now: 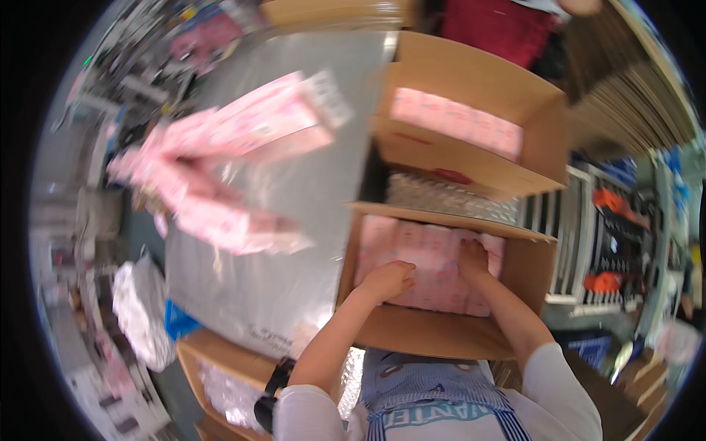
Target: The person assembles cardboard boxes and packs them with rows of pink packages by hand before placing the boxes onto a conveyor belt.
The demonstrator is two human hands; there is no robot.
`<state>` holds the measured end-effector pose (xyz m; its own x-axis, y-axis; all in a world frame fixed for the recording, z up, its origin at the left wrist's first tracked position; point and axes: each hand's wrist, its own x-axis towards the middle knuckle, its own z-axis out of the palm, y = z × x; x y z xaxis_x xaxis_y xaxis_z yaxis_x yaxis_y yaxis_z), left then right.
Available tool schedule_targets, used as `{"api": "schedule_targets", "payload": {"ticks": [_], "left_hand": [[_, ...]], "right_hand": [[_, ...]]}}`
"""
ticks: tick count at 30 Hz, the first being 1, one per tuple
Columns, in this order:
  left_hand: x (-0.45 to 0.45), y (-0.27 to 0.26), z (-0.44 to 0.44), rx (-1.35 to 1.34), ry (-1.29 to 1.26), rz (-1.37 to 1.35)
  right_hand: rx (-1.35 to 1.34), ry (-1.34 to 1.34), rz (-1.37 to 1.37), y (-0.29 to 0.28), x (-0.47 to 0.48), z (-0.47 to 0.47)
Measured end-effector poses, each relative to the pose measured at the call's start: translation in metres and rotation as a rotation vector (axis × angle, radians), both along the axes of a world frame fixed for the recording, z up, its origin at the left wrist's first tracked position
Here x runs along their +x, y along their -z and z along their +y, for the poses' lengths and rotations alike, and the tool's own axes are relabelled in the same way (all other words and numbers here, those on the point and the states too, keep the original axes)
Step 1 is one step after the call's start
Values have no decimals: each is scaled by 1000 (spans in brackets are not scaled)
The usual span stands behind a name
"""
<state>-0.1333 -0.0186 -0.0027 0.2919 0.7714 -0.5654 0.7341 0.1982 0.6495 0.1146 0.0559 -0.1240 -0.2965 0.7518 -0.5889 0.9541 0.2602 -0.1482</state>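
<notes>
In front of me stands an open cardboard carton with a row of pink printed packs inside. My left hand rests on the packs at the left side, fingers a little apart, with nothing visibly held. Farther right, my right hand reaches down onto the packs near the right end of the row. Its fingertips are partly hidden and blurred, so whether they grip a pack is unclear.
A second open carton with pink packs stands beyond. Long wrapped stacks of pink packs lie on the metal table to the left. A lower-left box holds clear plastic. Flattened cardboard leans at right.
</notes>
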Motion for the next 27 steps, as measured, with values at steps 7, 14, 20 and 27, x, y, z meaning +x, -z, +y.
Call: {"api": "schedule_targets", "payload": {"ticks": [7,14,20,27], "left_hand": [[-204,-100,-184,754,-1164,594],[-271,-59,-489,-330,-1664,1095],[-284,-18,-461,-298,-1681,1126],[-255,-33,-523,149,-1734,1150]], "right_hand": [[-40,-714,301,18,-127,-116],[-279,-691,53,-9,-173,-94],[-364,-778,-149,52,-117,-40],[-347,-619,-26,7,-131,-59]]}}
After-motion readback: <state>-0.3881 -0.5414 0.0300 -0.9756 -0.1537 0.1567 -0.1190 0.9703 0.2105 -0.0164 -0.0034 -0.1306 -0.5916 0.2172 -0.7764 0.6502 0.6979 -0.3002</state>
